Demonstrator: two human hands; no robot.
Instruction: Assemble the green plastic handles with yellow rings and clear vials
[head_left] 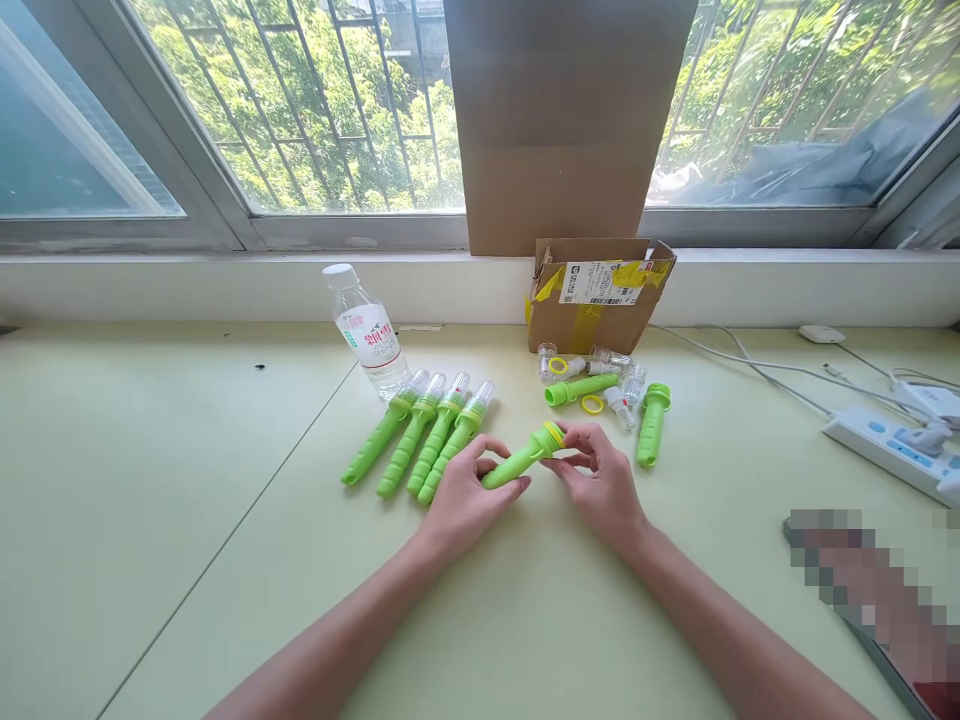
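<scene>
My left hand (474, 490) is wrapped round the lower part of a green plastic handle (517, 462), which lies tilted up to the right. At its wider end sits a yellow ring (554, 435), pinched by the fingertips of my right hand (602, 480). Left of my hands, several green handles with clear caps (454, 392) lie side by side. Beyond my right hand are a loose green handle (582, 389), another yellow ring (592, 404), a white piece with a red mark (619, 408) and clear caps (634, 383). One more green handle (653, 428) lies to the right.
A water bottle (369, 335) stands behind the capped handles. An open cardboard box (600, 290) is at the back by the window. Cables lead to a white power strip (892, 450) on the right. A blurred-out flat device (862, 610) lies at the near right.
</scene>
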